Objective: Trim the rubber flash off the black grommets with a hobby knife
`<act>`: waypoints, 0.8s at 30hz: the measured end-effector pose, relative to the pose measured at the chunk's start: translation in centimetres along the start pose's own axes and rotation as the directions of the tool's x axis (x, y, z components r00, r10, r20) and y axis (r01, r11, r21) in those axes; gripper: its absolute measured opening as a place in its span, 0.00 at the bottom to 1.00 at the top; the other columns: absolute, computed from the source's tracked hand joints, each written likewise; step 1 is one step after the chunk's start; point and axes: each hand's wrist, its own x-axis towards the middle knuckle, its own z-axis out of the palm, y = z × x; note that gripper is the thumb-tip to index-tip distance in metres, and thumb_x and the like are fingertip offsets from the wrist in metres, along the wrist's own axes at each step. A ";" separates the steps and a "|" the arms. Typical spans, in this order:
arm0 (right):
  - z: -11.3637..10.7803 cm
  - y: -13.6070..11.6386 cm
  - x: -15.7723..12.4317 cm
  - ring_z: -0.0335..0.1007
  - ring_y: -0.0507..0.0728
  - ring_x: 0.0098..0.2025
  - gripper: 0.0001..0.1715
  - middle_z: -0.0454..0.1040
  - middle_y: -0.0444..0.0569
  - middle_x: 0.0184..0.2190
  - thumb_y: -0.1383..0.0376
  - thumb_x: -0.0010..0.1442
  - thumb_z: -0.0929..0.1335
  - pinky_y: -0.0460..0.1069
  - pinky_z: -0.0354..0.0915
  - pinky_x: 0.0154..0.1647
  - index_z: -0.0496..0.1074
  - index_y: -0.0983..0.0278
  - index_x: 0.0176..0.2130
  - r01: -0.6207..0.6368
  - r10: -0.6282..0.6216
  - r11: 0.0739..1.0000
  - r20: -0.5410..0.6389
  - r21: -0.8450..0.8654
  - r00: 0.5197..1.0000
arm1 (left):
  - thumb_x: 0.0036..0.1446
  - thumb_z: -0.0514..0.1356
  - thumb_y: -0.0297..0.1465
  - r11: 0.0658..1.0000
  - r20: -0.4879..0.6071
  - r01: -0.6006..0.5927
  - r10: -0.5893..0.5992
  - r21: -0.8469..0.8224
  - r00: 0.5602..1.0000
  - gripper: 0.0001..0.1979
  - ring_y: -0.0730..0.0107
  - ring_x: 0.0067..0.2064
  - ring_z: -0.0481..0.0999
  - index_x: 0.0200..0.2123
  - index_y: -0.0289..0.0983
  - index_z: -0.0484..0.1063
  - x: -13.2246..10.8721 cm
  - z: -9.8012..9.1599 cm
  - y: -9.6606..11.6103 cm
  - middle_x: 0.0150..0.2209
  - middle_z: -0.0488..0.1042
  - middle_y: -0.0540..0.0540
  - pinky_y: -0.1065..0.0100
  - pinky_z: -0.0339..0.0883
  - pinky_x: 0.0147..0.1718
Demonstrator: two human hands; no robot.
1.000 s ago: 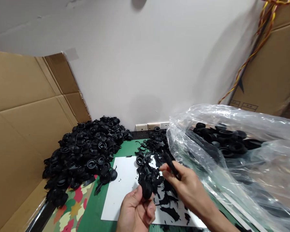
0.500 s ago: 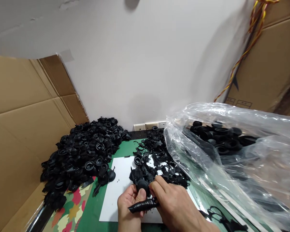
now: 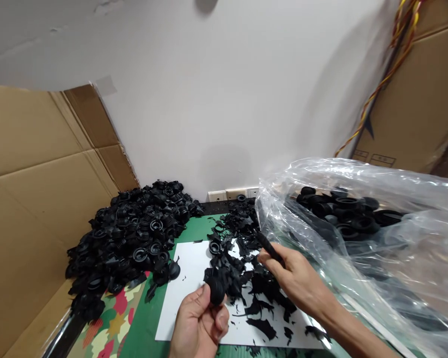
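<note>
Blk ribbed pc [image 3: 216,291] ×1 in L hand [image 3: 200,318], blk tool [image 3: 269,249] ×1 in R hand [image 3: 296,276], both hands closed

Ribbed rubbery part [image 3: 216,291], glossy plastic bag [image 3: 427,248]

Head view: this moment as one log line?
left hand holds ribbed black part; right hand holds black tool; white sheet: black scraps
</note>
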 end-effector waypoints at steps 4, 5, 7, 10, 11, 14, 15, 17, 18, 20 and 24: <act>0.7 0.1 -1.0 0.57 0.53 0.21 0.19 0.61 0.41 0.16 0.56 0.56 0.59 0.47 0.52 0.22 0.59 0.61 0.18 -0.028 0.020 0.996 0.096 0.089 0.995 | 0.38 0.70 0.33 1.000 0.016 0.022 -0.022 0.015 1.000 0.13 0.79 0.15 0.63 0.20 0.31 0.70 0.1 0.3 0.0 0.20 0.73 0.46 0.76 0.48 0.14; 0.8 0.2 -1.1 0.57 0.53 0.21 0.18 0.61 0.40 0.16 0.57 0.56 0.60 0.47 0.52 0.22 0.60 0.61 0.19 -0.020 0.010 0.995 0.099 0.102 0.995 | 0.38 0.70 0.34 1.000 0.021 0.022 -0.022 0.022 1.000 0.13 0.78 0.15 0.63 0.20 0.32 0.70 0.1 0.4 -0.1 0.20 0.73 0.46 0.75 0.47 0.14; 0.9 0.2 -1.3 0.61 0.55 0.23 0.15 0.65 0.42 0.18 0.59 0.56 0.60 0.47 0.56 0.24 0.67 0.62 0.23 0.011 -0.024 0.990 0.086 0.140 0.996 | 0.37 0.70 0.36 0.998 0.020 0.013 -0.014 0.058 1.000 0.14 0.79 0.15 0.62 0.20 0.32 0.70 0.1 0.4 -0.1 0.19 0.72 0.48 0.76 0.45 0.14; 1.0 0.1 -1.6 0.67 0.57 0.31 0.13 0.72 0.46 0.27 0.60 0.57 0.61 0.49 0.62 0.31 0.73 0.62 0.32 0.058 -0.074 0.977 0.070 0.207 0.995 | 0.39 0.69 0.36 0.963 0.049 -0.058 0.046 0.262 0.998 0.13 0.81 0.16 0.59 0.25 0.33 0.73 0.2 0.4 0.1 0.18 0.68 0.51 0.76 0.43 0.15; 1.1 -0.1 -1.7 0.68 0.57 0.32 0.13 0.73 0.47 0.28 0.61 0.56 0.61 0.49 0.63 0.32 0.73 0.62 0.33 0.064 -0.082 0.973 0.076 0.223 0.994 | 0.39 0.69 0.36 0.927 0.080 -0.117 0.094 0.356 0.992 0.13 0.81 0.17 0.59 0.25 0.33 0.73 0.2 0.4 0.3 0.18 0.67 0.52 0.76 0.44 0.16; 1.0 -0.6 -1.9 0.69 0.57 0.33 0.10 0.73 0.46 0.30 0.65 0.54 0.64 0.49 0.64 0.34 0.75 0.62 0.34 0.087 -0.120 0.954 0.101 0.287 0.988 | 0.38 0.70 0.34 0.781 0.208 -0.269 0.181 0.564 0.961 0.12 0.77 0.21 0.59 0.20 0.32 0.73 0.2 0.6 1.1 0.18 0.64 0.53 0.74 0.49 0.20; 0.9 -0.9 -1.9 0.69 0.57 0.35 0.10 0.73 0.47 0.32 0.68 0.52 0.65 0.49 0.64 0.35 0.75 0.61 0.34 0.107 -0.149 0.942 0.110 0.317 0.983 | 0.38 0.69 0.34 0.749 0.240 -0.278 0.163 0.602 0.957 0.12 0.76 0.22 0.59 0.19 0.33 0.72 0.2 0.7 1.4 0.17 0.64 0.53 0.74 0.49 0.21; 1.0 -1.5 -2.0 0.69 0.57 0.42 0.15 0.72 0.48 0.39 0.72 0.50 0.65 0.49 0.64 0.40 0.76 0.59 0.37 0.153 -0.219 0.912 0.139 0.380 0.966 | 0.41 0.67 0.34 0.726 0.283 -0.261 0.095 0.637 0.954 0.12 0.75 0.23 0.58 0.18 0.32 0.72 0.1 1.0 1.8 0.18 0.63 0.52 0.73 0.49 0.23; 1.0 -1.7 -2.0 0.68 0.57 0.43 0.18 0.71 0.48 0.42 0.73 0.50 0.65 0.49 0.64 0.42 0.76 0.58 0.38 0.165 -0.253 0.896 0.169 0.411 0.953 | 0.43 0.66 0.35 0.735 0.299 -0.248 0.064 0.631 0.952 0.11 0.74 0.23 0.58 0.19 0.32 0.73 0.1 1.1 1.9 0.18 0.63 0.51 0.72 0.49 0.23; 1.4 -2.1 -2.2 0.69 0.56 0.41 0.18 0.71 0.47 0.41 0.75 0.50 0.64 0.48 0.64 0.39 0.77 0.58 0.35 0.154 -0.283 0.874 0.226 0.461 0.932 | 0.46 0.64 0.35 0.788 0.319 -0.217 0.028 0.576 0.947 0.11 0.73 0.25 0.58 0.22 0.31 0.75 0.1 1.4 1.9 0.20 0.64 0.50 0.72 0.51 0.25; 2.7 -2.2 -2.4 0.67 0.54 0.30 0.09 0.69 0.44 0.28 0.73 0.46 0.68 0.46 0.63 0.31 0.76 0.62 0.26 0.031 -0.166 0.823 0.188 0.567 0.968 | 0.44 0.65 0.38 0.909 0.303 -0.151 0.028 0.389 0.953 0.14 0.71 0.26 0.60 0.25 0.32 0.76 0.0 1.5 0.9 0.23 0.67 0.47 0.72 0.55 0.25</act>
